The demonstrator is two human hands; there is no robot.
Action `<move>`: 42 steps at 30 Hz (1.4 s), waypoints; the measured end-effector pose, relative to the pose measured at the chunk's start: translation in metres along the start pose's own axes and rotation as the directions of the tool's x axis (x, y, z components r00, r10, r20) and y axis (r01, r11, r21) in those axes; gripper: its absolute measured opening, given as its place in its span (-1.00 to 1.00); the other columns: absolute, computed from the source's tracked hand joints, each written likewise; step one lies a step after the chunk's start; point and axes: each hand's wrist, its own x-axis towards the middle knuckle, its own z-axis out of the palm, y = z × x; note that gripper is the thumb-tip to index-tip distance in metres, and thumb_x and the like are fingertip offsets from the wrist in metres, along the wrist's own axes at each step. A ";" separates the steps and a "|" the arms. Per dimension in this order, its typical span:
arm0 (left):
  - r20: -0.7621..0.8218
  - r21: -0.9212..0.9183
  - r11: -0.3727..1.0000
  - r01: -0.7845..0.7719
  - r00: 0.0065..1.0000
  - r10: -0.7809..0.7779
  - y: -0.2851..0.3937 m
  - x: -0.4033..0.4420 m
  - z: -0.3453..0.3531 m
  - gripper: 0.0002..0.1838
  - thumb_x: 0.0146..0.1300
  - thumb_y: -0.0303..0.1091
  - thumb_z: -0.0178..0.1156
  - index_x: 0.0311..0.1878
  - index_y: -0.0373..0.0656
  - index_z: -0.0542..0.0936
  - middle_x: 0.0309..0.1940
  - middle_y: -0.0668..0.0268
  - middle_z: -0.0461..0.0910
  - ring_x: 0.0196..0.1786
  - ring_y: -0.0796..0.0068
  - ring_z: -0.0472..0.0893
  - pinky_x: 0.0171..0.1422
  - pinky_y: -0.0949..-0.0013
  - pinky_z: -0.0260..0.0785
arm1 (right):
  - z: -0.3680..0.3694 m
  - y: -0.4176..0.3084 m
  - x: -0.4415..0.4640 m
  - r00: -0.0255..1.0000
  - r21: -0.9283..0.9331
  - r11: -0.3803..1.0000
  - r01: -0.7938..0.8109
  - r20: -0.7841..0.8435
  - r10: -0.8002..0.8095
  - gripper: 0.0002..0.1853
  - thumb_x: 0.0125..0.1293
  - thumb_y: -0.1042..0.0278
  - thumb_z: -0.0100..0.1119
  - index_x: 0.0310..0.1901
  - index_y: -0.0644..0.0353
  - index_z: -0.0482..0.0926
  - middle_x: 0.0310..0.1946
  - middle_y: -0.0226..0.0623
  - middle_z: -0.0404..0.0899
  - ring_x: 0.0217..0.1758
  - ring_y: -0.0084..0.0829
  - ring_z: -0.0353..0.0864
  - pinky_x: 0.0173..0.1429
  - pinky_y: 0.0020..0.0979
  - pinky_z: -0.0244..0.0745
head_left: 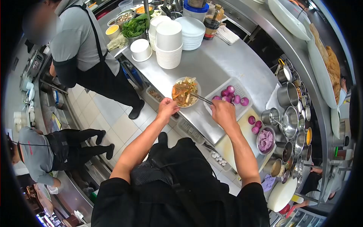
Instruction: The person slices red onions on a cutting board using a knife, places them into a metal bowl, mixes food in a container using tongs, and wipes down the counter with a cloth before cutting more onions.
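A white bowl [199,87] of mixed food in brown sauce, with orange and pale pieces, stands at the near edge of the steel counter. My left hand [168,108] pinches its near left rim. In my right hand [223,112] is a long metal utensil [202,98], slanting down into the food; its working end is buried, so I cannot tell its exact kind. Just beyond my right hand sits a white perforated basket [242,89] with several peeled red onions [225,93]. More red onions [255,128] lie on a cutting board [247,114] beside a metal bowl of cut onion [266,140].
Stacked white bowls [168,45] and plates [192,34] stand at the back left, near a container of green leaves [135,27]. Metal pots [288,94] crowd the right. Two people in grey shirts, one nearer [81,38] and one farther [36,151], are on the left.
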 end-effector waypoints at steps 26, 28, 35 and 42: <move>0.010 -0.028 0.999 0.035 0.999 -0.035 0.002 0.000 0.000 -0.84 0.24 -0.51 0.21 -0.26 -0.16 0.38 -0.34 0.25 0.55 -0.32 0.41 0.63 -0.15 0.26 0.66 | 0.057 0.003 0.039 0.986 -0.084 0.984 -0.157 -0.069 0.151 -0.82 0.16 0.36 0.24 -0.46 0.31 0.64 -0.50 0.10 0.64 -0.38 0.12 0.68 -0.25 0.04 0.59; 0.009 -0.012 0.999 0.041 0.999 -0.041 0.003 -0.001 -0.002 -0.83 0.24 -0.49 0.21 -0.26 -0.17 0.38 -0.35 0.26 0.54 -0.32 0.42 0.62 -0.13 0.27 0.65 | 0.043 -0.002 0.030 0.973 -0.111 0.968 -0.223 0.027 0.227 -0.83 0.15 0.37 0.22 -0.45 0.31 0.65 -0.49 0.11 0.64 -0.36 0.12 0.68 -0.22 0.04 0.59; -0.013 -0.032 0.992 0.118 0.993 -0.119 -0.006 -0.008 -0.010 -0.64 0.17 -0.38 0.25 0.00 -0.13 0.36 -0.26 0.28 0.51 -0.25 0.45 0.54 -0.03 0.10 0.57 | 0.027 -0.015 0.032 0.989 0.024 0.990 -0.138 -0.057 0.139 -0.84 0.13 0.39 0.20 -0.44 0.30 0.68 -0.50 0.11 0.64 -0.35 0.11 0.69 -0.19 0.04 0.60; 0.278 -0.266 0.925 0.269 0.941 -0.194 -0.014 -0.018 -0.017 -0.15 0.04 -0.46 0.15 0.48 0.08 0.14 0.27 0.14 0.42 0.25 0.18 0.52 0.33 0.00 0.39 | 0.011 -0.028 0.010 0.993 -0.034 0.993 -0.112 0.026 0.113 -0.83 0.13 0.37 0.22 -0.49 0.31 0.64 -0.55 0.08 0.62 -0.41 0.10 0.68 -0.25 0.02 0.59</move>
